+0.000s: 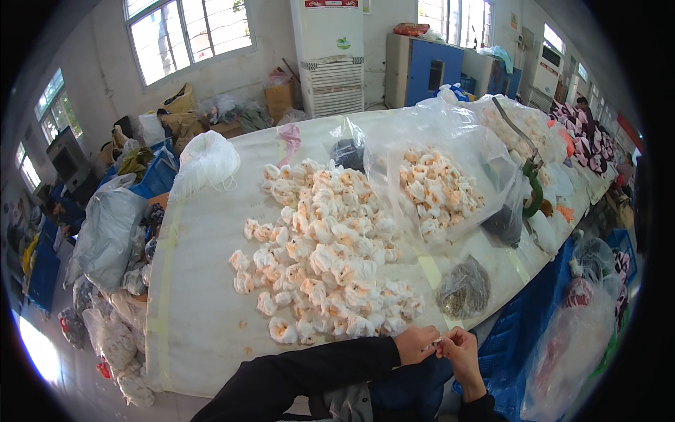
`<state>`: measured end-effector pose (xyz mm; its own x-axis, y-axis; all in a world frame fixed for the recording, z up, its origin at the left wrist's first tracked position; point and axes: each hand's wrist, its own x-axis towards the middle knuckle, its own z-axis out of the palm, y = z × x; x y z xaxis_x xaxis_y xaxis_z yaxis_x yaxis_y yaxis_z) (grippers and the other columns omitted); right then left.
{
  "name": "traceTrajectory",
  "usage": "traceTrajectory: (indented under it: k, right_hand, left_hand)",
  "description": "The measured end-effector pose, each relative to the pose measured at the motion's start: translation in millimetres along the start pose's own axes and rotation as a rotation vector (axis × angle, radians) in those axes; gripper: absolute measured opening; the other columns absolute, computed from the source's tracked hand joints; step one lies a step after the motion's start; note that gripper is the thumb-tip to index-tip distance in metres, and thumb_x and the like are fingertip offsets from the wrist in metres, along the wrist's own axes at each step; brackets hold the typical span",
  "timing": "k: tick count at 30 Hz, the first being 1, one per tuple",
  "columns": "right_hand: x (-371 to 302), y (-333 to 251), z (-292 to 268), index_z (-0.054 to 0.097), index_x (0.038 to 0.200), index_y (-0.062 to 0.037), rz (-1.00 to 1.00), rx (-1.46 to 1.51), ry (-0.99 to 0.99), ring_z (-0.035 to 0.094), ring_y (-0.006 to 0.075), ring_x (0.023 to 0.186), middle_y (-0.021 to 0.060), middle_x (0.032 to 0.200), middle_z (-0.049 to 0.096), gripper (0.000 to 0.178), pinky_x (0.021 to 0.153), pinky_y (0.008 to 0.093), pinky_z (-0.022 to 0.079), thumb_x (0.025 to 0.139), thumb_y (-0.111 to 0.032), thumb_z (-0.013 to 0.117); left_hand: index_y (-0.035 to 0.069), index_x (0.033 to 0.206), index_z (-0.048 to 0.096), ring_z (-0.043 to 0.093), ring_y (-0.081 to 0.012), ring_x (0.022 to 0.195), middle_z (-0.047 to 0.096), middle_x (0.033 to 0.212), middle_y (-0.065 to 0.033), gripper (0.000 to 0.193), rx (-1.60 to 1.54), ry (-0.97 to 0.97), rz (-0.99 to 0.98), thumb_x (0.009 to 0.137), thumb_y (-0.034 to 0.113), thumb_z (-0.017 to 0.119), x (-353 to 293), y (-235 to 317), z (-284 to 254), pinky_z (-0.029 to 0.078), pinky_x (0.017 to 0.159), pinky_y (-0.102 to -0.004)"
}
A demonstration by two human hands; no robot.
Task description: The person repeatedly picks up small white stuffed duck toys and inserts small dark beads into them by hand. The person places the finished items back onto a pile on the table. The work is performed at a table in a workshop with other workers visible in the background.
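Observation:
Close to the table's near edge, my left hand (415, 345) and my right hand (461, 357) meet with fingers pinched together. Between their fingertips is a small white piece (438, 340), too small to tell its kind. Just beyond my hands spreads a large heap of small, puffy white-and-orange plush pieces (330, 246). A clear plastic bag (383, 172) lies open behind the heap, with more such pieces (439, 186) inside it. To the right of the heap sits a small clear bag of dark, fine bits (464, 288).
A dark-filled bag (505, 224) and a green-handled tool (533, 188) lie on the right of the table (200, 295). White thread or netting (207, 162) rests at its far left corner. Blue crates (517, 337) and stuffed plastic bags (573, 344) stand beside me on the right.

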<state>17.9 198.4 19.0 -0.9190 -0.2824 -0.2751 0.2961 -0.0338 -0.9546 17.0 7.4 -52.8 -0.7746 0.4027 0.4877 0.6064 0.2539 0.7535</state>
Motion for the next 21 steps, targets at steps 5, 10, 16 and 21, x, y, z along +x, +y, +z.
traceTrajectory:
  k: [5, 10, 16, 21]
  right_hand:
    - [2, 7, -4, 0.062, 0.092, 0.0019, 0.007, 0.026, 0.006, 0.064, 0.0134, 0.069, 0.0090, 0.081, 0.068, 0.013, 0.064, 0.0275, 0.053, 0.101, -0.005, 0.069]
    - [3, 6, 4, 0.063, 0.095, 0.0031, -0.209, -0.108, 0.065, 0.067, 0.0120, 0.073, 0.0089, 0.085, 0.070, 0.007, 0.067, 0.0261, 0.055, 0.098, 0.000, 0.069]
    - [13, 6, -7, 0.065, 0.098, 0.0045, -0.313, -0.368, -0.064, 0.069, 0.0124, 0.080, 0.0085, 0.090, 0.069, 0.005, 0.074, 0.0261, 0.057, 0.096, 0.003, 0.069]
    - [19, 11, -14, 0.066, 0.099, 0.0037, -0.258, -0.361, -0.120, 0.070, 0.0135, 0.086, 0.0095, 0.094, 0.069, 0.005, 0.076, 0.0272, 0.057, 0.096, 0.003, 0.070]
  left_hand:
    - [0.006, 0.104, 0.062, 0.066, -0.0402, 0.081, 0.061, 0.092, -0.0150, 0.017, -0.046, -0.010, -0.044, 0.090, 0.012, 0.070, 3, 6, -4, 0.053, 0.069, -0.0478]
    - [0.007, 0.099, 0.067, 0.066, -0.0399, 0.076, 0.066, 0.085, -0.0155, 0.011, -0.205, 0.038, -0.177, 0.092, 0.015, 0.068, 13, 11, -15, 0.053, 0.068, -0.0432]
    - [0.007, 0.094, 0.068, 0.066, -0.0399, 0.075, 0.065, 0.082, -0.0168, 0.009, -0.200, 0.020, -0.240, 0.091, 0.015, 0.069, 10, 5, -19, 0.052, 0.067, -0.0434]
    - [0.007, 0.095, 0.070, 0.066, -0.0395, 0.076, 0.067, 0.085, -0.0154, 0.009, -0.192, 0.005, -0.227, 0.090, 0.014, 0.070, 11, 6, -19, 0.052, 0.065, -0.0433]
